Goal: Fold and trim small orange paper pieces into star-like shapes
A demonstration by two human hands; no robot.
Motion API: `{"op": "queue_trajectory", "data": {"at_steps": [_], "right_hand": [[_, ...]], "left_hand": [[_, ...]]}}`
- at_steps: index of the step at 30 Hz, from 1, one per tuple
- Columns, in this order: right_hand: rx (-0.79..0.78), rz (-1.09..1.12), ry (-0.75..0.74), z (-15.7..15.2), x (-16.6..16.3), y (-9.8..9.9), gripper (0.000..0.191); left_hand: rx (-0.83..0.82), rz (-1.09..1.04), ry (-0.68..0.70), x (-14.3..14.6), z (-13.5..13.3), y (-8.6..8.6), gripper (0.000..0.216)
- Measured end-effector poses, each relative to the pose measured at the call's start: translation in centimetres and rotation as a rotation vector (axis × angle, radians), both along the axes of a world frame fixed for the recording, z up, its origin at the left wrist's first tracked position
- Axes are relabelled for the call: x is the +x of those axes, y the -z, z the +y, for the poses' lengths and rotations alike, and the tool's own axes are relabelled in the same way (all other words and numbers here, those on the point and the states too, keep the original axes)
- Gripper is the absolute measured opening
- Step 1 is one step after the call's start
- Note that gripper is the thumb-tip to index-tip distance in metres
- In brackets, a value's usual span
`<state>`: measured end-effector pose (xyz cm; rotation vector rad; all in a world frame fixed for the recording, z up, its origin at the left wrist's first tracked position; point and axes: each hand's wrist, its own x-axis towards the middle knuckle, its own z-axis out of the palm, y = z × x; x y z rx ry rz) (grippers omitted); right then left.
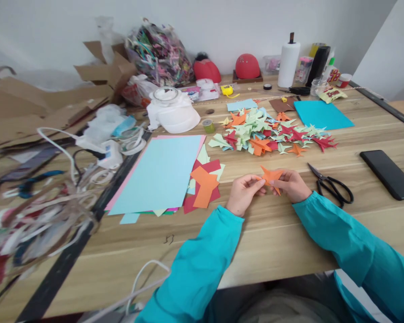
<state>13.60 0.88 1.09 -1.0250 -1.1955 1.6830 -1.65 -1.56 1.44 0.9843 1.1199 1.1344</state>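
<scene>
An orange folded paper plane [272, 176], with pointed wings, is held just above the table between both hands. My left hand [245, 192] pinches its left end between thumb and fingers. On the opposite side my right hand [292, 185] grips the body, its thumb lying on top. Beyond the hands spreads a heap of folded paper planes [256, 128] in pale green, orange, red and blue. Black-handled scissors [335, 186] lie just right of my right hand. Loose orange and red paper pieces [204, 195] rest to the left of my left hand.
A stack of coloured sheets, light blue paper [158, 172] uppermost, lies left of centre. A black phone [390, 174] is at the right. Tangled ribbons and cables [47, 224] cover the left side. A white paper roll [288, 65] and red domes [247, 67] stand along the wall.
</scene>
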Motion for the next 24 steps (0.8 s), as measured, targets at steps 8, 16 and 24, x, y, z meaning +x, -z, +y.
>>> {"op": "queue_trajectory", "data": {"at_steps": [8, 16, 24], "right_hand": [[0.004, 0.062, -0.012, 0.11, 0.03, 0.61, 0.032], [0.05, 0.005, -0.092, -0.02, 0.03, 0.46, 0.035], [0.02, 0.01, -0.089, -0.12, -0.05, 0.04, 0.037]], "left_hand": [[-0.068, -0.09, -0.001, 0.07, 0.13, 0.24, 0.025], [-0.017, -0.034, -0.037, 0.19, -0.06, -0.18, 0.022], [-0.076, -0.123, -0.012, 0.13, 0.06, 0.02, 0.024]]}}
